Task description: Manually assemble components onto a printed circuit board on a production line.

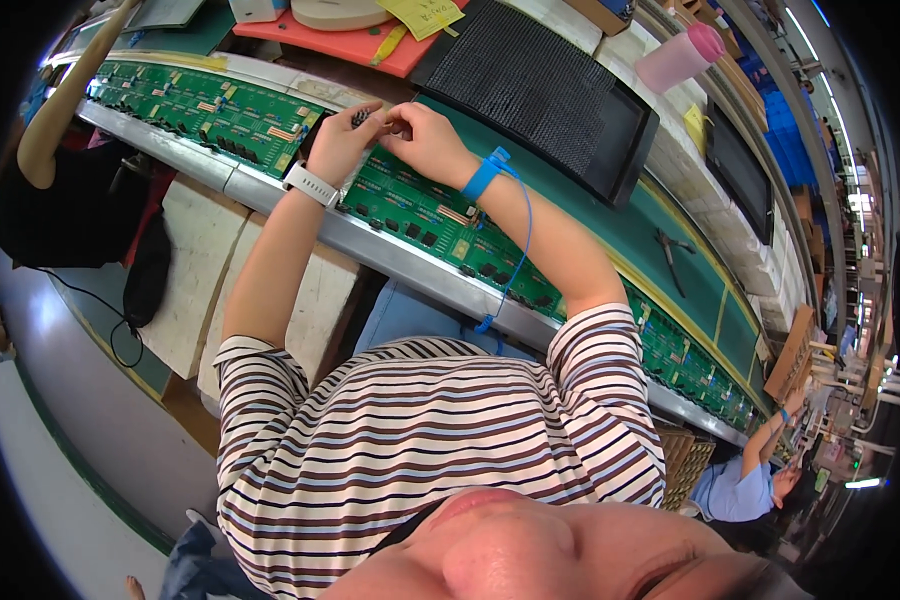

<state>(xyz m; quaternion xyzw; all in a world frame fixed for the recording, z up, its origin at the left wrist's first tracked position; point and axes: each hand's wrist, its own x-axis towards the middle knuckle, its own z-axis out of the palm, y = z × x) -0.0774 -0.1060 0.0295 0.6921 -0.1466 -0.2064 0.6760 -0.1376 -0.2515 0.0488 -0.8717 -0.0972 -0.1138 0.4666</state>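
My left hand (343, 145), with a pale watch (312, 184) at its wrist, is closed over the row of green circuit boards (410, 195). A small dark piece (360, 119) shows at its fingertips, too small to name. Close beside it, my right hand (427, 140) has its fingers pinched together, nearly touching the left. What it holds, if anything, is hidden by the fingers. A blue wrist strap (485, 174) with a thin blue cord (528, 240) is on my right wrist. Black parts (410, 231) stand along the near edge of the boards.
A metal rail (370, 240) runs along the boards' near side. Beyond lie a black tray (540, 90) of many small parts, a red board (370, 45), pliers (672, 262) and a pink bottle (678, 58). A co-worker's arm (65, 100) reaches over the line at left; another person (745, 480) sits at right.
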